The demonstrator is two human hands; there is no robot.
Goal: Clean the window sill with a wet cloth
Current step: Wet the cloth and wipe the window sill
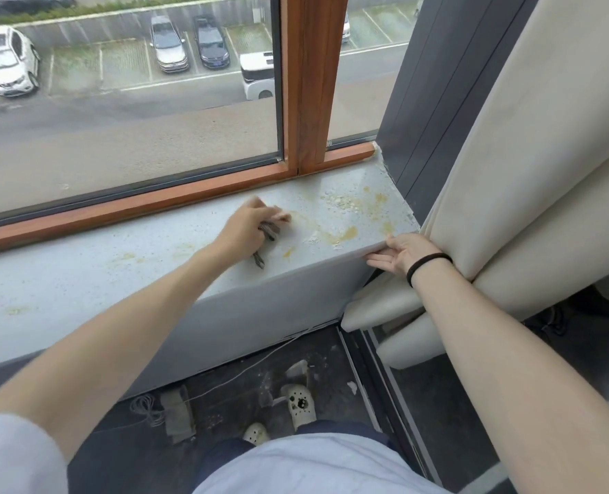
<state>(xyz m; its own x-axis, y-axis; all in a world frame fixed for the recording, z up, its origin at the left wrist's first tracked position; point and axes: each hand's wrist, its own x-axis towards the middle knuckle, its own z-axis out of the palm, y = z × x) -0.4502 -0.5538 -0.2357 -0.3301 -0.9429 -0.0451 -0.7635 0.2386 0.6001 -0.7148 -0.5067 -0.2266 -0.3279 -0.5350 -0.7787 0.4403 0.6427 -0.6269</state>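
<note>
My left hand [247, 228] is clenched round the cloth [269, 232], which is bunched small, I'd say for pressing hard on the window sill [82, 279]. The yellow stains [340, 237] lie at three o'clock from it, thickest near the sill's right end, so I judge wiping goes there next. My right hand [401, 256], fingers straight and gripping nothing, rests against the sill's front corner, probably to steady me, beside the curtain [510, 180]. No writing is readable.

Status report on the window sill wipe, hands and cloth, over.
Left hand grips dark grey cloth on pale grey speckled window sill. Right hand open, on sill's front edge. Yellow-orange stains and pale crumbs right of cloth, nothing between.
</note>
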